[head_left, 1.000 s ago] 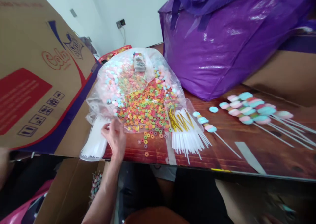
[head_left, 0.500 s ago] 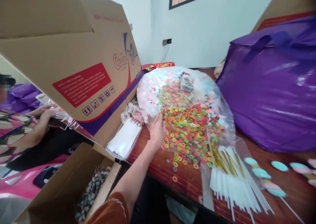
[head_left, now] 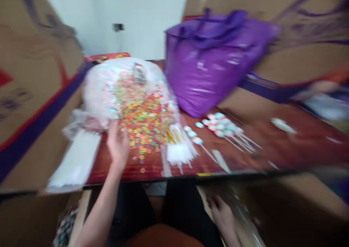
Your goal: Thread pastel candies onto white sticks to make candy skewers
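Far left of the ring heap [head_left: 145,125], a bundle of white sticks [head_left: 77,160] was laid at the table edge, probably so that single sticks could be drawn easily. Between the two, just beside the heap, the left hand [head_left: 117,143] was held with thumb and fingers parted; nothing could be seen gripped, and contact could not be told through the blur. The heap was spread over clear plastic, perhaps to keep the loose rings gathered. Just right of it, gold ties [head_left: 173,135] were rested across more white sticks, seemingly for handy reach. Farther right, a single skewer [head_left: 197,140] was set apart from the skewer pile [head_left: 222,125], whose sticks were pointed outward, perhaps for easy lifting. Below and right of the heap, well away from the left hand, the right hand [head_left: 222,216] was lowered under table level; its grip could not be told.
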Tool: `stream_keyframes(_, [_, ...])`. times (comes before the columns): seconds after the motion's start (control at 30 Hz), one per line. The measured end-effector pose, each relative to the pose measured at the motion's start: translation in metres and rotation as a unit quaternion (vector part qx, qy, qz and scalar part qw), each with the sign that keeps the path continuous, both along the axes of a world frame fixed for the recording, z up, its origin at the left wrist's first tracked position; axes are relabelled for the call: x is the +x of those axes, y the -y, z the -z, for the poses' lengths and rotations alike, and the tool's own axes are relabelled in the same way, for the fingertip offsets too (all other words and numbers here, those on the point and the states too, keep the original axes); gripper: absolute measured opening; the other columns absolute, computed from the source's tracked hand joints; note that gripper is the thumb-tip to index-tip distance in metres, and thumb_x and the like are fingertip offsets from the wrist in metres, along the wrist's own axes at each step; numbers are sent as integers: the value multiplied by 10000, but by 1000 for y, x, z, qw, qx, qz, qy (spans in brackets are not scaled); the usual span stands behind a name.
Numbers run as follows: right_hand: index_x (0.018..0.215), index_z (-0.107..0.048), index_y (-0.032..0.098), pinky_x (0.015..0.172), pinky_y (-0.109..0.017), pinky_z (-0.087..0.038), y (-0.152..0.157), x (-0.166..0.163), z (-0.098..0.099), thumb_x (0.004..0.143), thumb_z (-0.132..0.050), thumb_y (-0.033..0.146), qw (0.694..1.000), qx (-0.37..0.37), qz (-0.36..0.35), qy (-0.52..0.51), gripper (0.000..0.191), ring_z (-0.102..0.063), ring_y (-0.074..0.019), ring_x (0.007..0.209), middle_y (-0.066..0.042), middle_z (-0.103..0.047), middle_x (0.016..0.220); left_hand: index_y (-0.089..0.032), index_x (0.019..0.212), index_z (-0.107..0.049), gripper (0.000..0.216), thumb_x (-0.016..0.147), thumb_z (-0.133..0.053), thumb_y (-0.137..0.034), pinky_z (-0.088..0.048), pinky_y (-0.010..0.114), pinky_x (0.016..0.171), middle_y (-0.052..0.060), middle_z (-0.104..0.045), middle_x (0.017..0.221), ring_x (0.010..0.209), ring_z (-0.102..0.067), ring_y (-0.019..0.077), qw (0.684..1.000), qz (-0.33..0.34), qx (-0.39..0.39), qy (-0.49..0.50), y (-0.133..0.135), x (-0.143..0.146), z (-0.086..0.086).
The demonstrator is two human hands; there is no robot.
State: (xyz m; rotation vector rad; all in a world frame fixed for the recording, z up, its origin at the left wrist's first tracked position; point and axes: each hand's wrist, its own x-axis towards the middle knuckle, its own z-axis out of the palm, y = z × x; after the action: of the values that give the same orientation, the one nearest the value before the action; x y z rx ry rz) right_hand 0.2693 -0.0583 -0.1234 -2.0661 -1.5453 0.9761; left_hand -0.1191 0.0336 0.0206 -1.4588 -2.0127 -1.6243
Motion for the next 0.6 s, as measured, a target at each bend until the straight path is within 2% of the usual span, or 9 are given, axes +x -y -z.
stream_keyframes(0.07, [749, -662, 218, 676, -377, -555, -2, 3, 7, 751, -386, 411, 999, -6, 44, -8, 337, -725, -288, 706, -137, -750, 762, -87, 1216, -636, 335, 902, -613, -200, -458, 472, 1085, 153, -644, 1286, 1252, -587, 278, 996, 15, 74, -46, 10, 28, -7])
stream_keyframes(0.13, [830, -676, 195, 718, -328, -529, -7, 10, 18, 798, -406, 356, 996, -10, 90, -14, 316, -715, -253, 775, -120, -757, 846, -93, 1147, -668, 288, 863, -654, -134, -508, 475, 1011, 142, -658, 1208, 1159, -636, 269, 980, 25, 180, -75, 18, 61, -8])
stream_keyframes(0.17, [867, -683, 191, 736, -307, -513, -10, 14, 24, 821, -420, 321, 994, -12, 107, -18, 297, -708, -240, 813, -107, -759, 878, -113, 1137, -679, 305, 832, -685, -109, -525, 467, 981, 132, -657, 1187, 1141, -639, 267, 975, 66, 184, -103, 23, 80, -7])
stream_keyframes(0.23, [900, -694, 190, 758, -279, -486, -13, 20, 34, 851, -455, 241, 991, -20, 131, -33, 250, -694, -223, 870, -87, -758, 914, -138, 1082, -697, 330, 769, -723, -37, -559, 420, 888, 113, -653, 1134, 996, -677, 232, 961, 189, 161, -125, 30, 118, -3])
stream_keyframes(0.27, [915, -699, 185, 774, -272, -474, -15, 21, 38, 862, -469, 202, 989, -24, 139, -42, 237, -687, -219, 902, -84, -756, 937, -149, 1031, -709, 336, 726, -752, -12, -560, 392, 844, 95, -669, 1064, 931, -679, 217, 942, 252, 150, -163, 33, 138, -1])
stream_keyframes(0.33, [974, -700, 178, 798, -256, -462, -21, 21, 43, 893, -484, 154, 987, -30, 146, -67, 231, -675, -208, 965, -79, -749, 1007, -168, 991, -711, 355, 695, -766, 21, -548, 359, 811, 80, -689, 996, 875, -672, 200, 894, 363, 123, -231, 35, 177, 4])
stream_keyframes(0.4, [1003, -695, 178, 798, -248, -462, -31, 19, 49, 909, -524, 141, 984, -43, 143, -96, 199, -675, -195, 960, -66, -746, 1019, -182, 1029, -701, 364, 727, -746, 17, -535, 364, 839, 89, -703, 1007, 900, -668, 204, 845, 448, 86, -280, 30, 211, 8])
stream_keyframes(0.5, [1061, -678, 173, 812, -282, -494, -54, 18, 60, 932, -608, 214, 981, -65, 133, -129, 153, -673, -201, 972, -61, -728, 1024, -193, 1109, -679, 346, 799, -710, -42, -512, 400, 907, 108, -704, 1062, 951, -651, 217, 792, 522, 15, -317, 12, 249, 16])
stream_keyframes(0.6, [1144, -646, 155, 849, -375, -550, -81, 18, 75, 957, -635, 328, 977, -92, 117, -150, 255, -668, -204, 987, -70, -684, 1106, -205, 1161, -661, 347, 832, -702, -103, -493, 421, 938, 116, -697, 1110, 985, -638, 234, 763, 544, -24, -348, -7, 264, 26])
